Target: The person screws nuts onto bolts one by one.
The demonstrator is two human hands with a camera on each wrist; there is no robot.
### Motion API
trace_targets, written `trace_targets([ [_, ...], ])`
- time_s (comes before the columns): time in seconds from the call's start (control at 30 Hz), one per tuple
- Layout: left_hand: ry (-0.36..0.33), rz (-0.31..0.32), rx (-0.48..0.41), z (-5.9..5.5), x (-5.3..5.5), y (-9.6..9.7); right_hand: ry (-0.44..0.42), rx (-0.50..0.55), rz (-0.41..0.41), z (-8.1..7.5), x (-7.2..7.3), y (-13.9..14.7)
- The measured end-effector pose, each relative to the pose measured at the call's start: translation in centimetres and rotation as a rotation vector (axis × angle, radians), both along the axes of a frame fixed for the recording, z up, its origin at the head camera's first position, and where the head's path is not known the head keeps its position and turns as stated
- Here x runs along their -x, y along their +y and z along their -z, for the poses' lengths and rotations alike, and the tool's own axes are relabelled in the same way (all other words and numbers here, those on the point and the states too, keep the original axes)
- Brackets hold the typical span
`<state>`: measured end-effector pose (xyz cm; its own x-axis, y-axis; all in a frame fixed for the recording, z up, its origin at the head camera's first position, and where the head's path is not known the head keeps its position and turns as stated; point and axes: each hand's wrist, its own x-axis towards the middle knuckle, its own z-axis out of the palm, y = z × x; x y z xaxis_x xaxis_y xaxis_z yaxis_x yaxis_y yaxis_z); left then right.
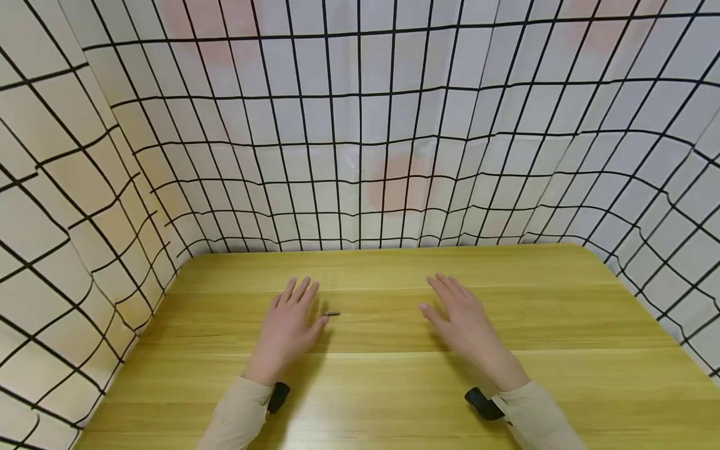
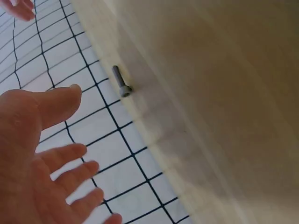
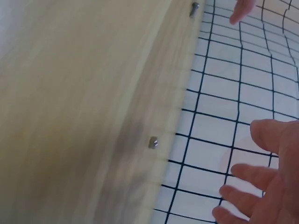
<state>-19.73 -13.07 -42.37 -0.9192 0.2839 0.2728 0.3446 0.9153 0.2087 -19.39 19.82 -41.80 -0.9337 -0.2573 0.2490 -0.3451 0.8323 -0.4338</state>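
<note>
The socket-head bolt (image 1: 333,314) lay on its side on a wood-grain table (image 1: 360,400), its cylindrical head toward the left hand (image 1: 287,330). The tabletop was yellowish, with plank-like seams running across it below and beyond the bolt. The bolt itself was plain grey metal, with a dark recess in its head and a slim straight shank. The left hand hovered just left of the bolt, fingers straight and spread, thumb nearest it. A small metal nut (image 3: 153,142) sat well to the bolt's right, near the right hand (image 1: 464,319), which hovered with relaxed fingers and its thumb held wide. Beige sleeves (image 1: 239,412) reached in from the bolt's near side. Beyond the bolt and to both sides rose white, black-gridded curtains (image 1: 371,115) with faint reddish blotches.
</note>
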Motion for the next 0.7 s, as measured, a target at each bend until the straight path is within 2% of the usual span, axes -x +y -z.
trace_targets([
  [0.2, -0.014, 0.054, -0.085, 0.2, 0.5, -0.6, -0.009, 0.095, -0.051, 0.8, 0.4, 0.8],
  [0.43, -0.096, 0.129, -0.307, 0.7, 1.6, -1.6, -0.070, 0.241, -0.077, 1.1, 0.9, 2.0],
  [0.57, -0.152, 0.146, -0.402, 0.9, 2.0, -2.2, -0.112, 0.343, -0.098, 1.3, 1.3, 2.7],
  [0.7, -0.215, 0.135, -0.474, 1.0, 2.3, -2.6, -0.122, 0.433, -0.121, 1.5, 1.8, 3.2],
])
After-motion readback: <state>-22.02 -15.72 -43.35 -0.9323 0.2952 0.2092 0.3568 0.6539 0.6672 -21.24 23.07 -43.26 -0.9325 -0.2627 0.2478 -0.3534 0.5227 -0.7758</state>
